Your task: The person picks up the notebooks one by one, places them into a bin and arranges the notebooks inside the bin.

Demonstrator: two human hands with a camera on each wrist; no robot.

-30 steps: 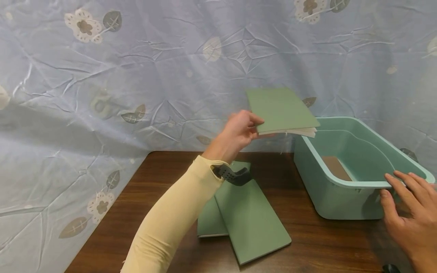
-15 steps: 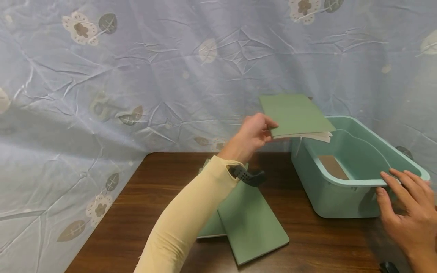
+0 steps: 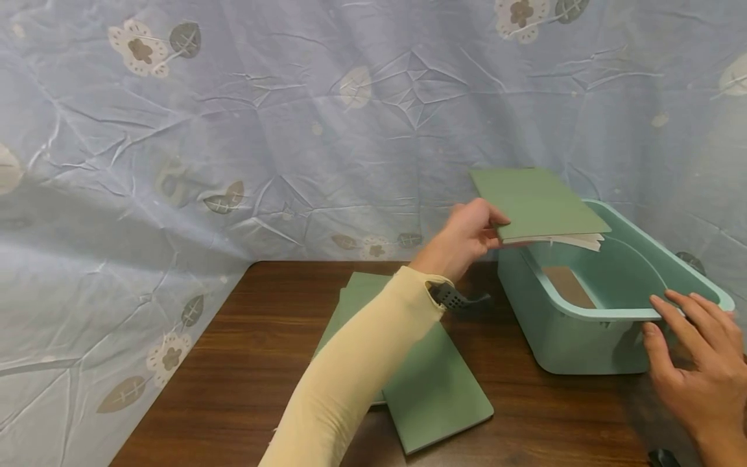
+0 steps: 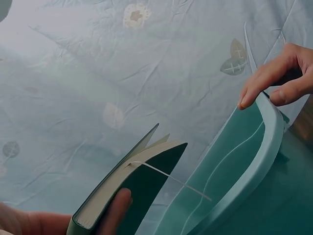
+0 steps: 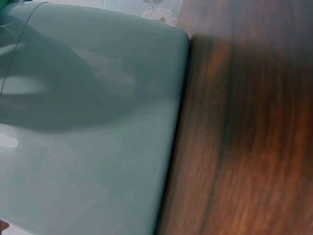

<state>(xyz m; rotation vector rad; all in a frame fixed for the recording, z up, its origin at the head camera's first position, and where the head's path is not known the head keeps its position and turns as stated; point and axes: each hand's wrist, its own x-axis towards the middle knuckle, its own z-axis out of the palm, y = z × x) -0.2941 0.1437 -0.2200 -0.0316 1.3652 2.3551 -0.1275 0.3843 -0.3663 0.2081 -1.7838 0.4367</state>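
Note:
My left hand (image 3: pixel 469 233) pinches a green notebook (image 3: pixel 539 204) by its spine side, thumb on one cover and fingers on the other. The notebook is held in the air, overlapping the left rim of the teal plastic bin (image 3: pixel 583 314) in the head view. Its pages (image 4: pixel 112 188) fan apart a little, and a thin white ribbon (image 4: pixel 171 176) dangles from them in the left wrist view. At the bin's near right corner my right hand (image 3: pixel 703 370) rests with its fingers over the rim. The right wrist view shows mostly the bin's outer wall (image 5: pixel 98 147).
More green notebooks (image 3: pixel 438 389) lie overlapping on the dark wooden table (image 3: pixel 262 324), partly hidden under my left sleeve (image 3: pixel 350 383). A flat brown piece (image 3: pixel 566 285) shows at the bin's bottom. Behind the table hangs a floral grey-blue cloth (image 3: pixel 350 130).
My left hand has carried the green notebook rightward and slightly down, from left of the bin to across its left rim. The right hand stays at the rim.

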